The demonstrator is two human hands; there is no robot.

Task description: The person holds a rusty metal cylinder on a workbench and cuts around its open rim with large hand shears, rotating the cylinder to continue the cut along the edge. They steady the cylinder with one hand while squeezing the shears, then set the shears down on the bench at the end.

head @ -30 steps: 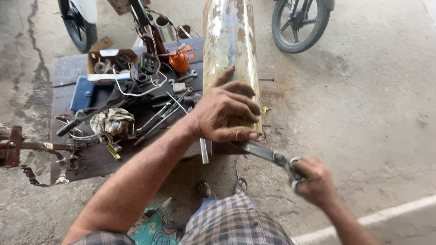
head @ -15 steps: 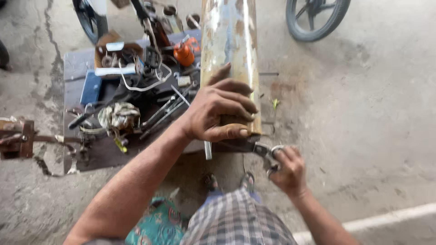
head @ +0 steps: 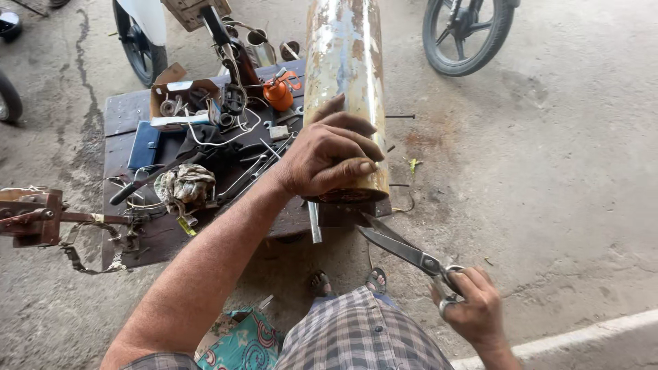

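My left hand rests on the near end of a long rusty metal cylinder that lies on a low dark workboard, fingers curled over its top. My right hand grips the handles of metal shears, whose blades are slightly apart and point up-left toward the cylinder's end, just short of it. My checked trousers and sandalled feet show below.
The workboard carries a cardboard box of parts, an orange oil can, wires, rods, a rag and a blue case. Motorcycle wheels stand behind. A rusty vise-like tool sits at left. Concrete floor all around.
My right hand with the shears has dropped lower and to the right, away from the cylinder's end, and the blades now show in full. My left hand stays on the cylinder.
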